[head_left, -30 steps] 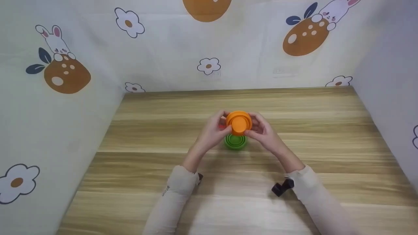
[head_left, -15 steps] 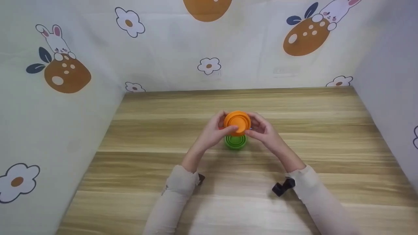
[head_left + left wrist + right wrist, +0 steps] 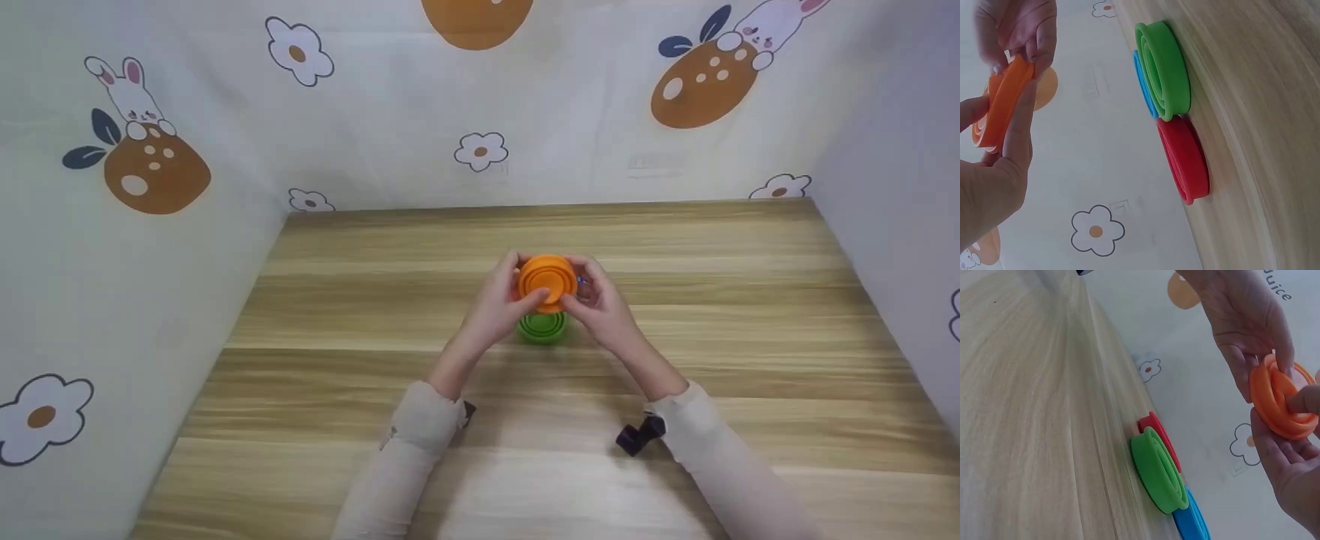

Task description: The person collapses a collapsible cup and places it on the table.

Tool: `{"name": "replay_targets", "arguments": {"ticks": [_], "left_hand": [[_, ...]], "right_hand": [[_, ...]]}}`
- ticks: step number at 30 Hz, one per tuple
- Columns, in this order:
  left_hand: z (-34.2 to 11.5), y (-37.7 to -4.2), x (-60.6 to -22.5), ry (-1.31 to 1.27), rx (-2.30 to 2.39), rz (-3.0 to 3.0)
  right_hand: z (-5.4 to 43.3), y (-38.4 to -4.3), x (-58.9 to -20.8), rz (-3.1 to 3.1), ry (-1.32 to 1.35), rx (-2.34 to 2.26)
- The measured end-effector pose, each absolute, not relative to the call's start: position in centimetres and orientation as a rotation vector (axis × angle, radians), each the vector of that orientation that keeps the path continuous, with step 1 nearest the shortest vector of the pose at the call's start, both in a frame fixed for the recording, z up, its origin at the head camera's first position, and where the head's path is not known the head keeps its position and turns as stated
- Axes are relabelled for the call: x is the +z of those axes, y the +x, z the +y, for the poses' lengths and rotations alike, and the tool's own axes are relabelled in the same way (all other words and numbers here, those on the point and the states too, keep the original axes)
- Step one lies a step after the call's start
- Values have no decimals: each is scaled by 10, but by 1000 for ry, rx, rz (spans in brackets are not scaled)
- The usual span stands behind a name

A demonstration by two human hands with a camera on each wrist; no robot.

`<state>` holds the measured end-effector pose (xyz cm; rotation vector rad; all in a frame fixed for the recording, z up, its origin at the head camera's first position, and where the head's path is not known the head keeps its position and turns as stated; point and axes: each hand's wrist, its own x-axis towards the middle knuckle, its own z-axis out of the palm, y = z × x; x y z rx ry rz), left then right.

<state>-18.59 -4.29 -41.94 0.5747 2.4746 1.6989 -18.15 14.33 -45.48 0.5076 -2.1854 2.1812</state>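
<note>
Both hands hold an orange collapsible cup (image 3: pixel 547 280) above the table, its ringed face turned toward the head camera. My left hand (image 3: pixel 496 301) grips its left side, thumb pressed on the inner rings. My right hand (image 3: pixel 604 306) grips the right side, thumb at the lower rim and fingers behind. Beneath the hands a flattened green cup (image 3: pixel 541 327) lies on the table, partly covered by the orange one in the head view. A red cup (image 3: pixel 1184 160) and a blue cup (image 3: pixel 1190 521) lie against the green one; in the head view they are mostly hidden.
The wood-grain table (image 3: pixel 360 300) meets patterned walls (image 3: pixel 390 112) at the back and both sides. Black wrist-camera mounts (image 3: pixel 641 435) stick out inward from the sleeves.
The orange cup's raised centre has sunk flatter into its rings. My left thumb has moved from the cup's edge onto its middle. Both forearms have shifted slightly inward.
</note>
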Motion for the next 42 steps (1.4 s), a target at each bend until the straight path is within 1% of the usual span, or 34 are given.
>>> {"name": "replay_targets", "arguments": {"ticks": [4, 8, 14, 19, 22, 31, 35, 42], "left_hand": [[-43, -186, -419, 602, 1572, 2627], [-44, -186, -416, 631, 1442, 2783], [-39, -186, -416, 751, 1320, 2887], [-39, -187, -419, 797, 1299, 2904], [-43, -187, -420, 767, 1366, 2815], [-51, -189, -420, 529, 1750, 2371], [-49, -191, -420, 494, 1781, 2346], [-36, -193, -423, 508, 1691, 2402]], "right_hand": [[145, -181, -455, -2201, 606, 2143], [151, -179, -453, -2176, 732, 2250], [155, -181, -449, -2202, 608, 2382], [157, -183, -449, -2224, 530, 2447], [159, -183, -450, -2216, 509, 2419], [172, -183, -452, -2245, 442, 2291], [176, -184, -453, -2257, 489, 2251], [187, -187, -460, -2322, 525, 2199]]}}
